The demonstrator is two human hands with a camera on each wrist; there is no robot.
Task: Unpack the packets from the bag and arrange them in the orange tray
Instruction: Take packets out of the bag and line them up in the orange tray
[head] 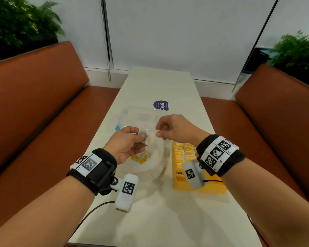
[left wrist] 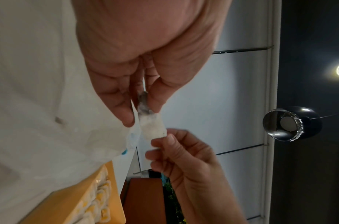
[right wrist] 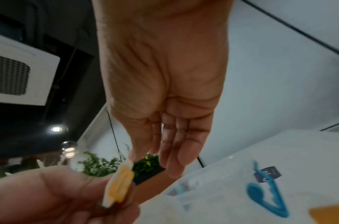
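Observation:
Above the white table (head: 159, 82), both hands hold one small white-and-yellow packet (left wrist: 152, 127) between them. My left hand (head: 143, 135) pinches one end with thumb and fingers. My right hand (head: 158, 131) pinches the other end (left wrist: 159, 145). In the right wrist view the packet (right wrist: 119, 186) shows edge-on in the left hand. Under the hands lies a clear plastic bag (head: 150, 168) with a few yellow packets (head: 143, 158) inside. The orange tray (head: 200, 190) stands to the right of the bag, partly hidden by my right wrist, with rows of packets (head: 182, 152) in it.
A flat clear sheet of plastic with a blue zip (head: 121, 120) lies beyond the hands. A purple round sticker (head: 161, 105) sits farther back. Orange benches (head: 43, 104) flank the narrow table. A black cable (head: 89, 214) runs off the front left edge.

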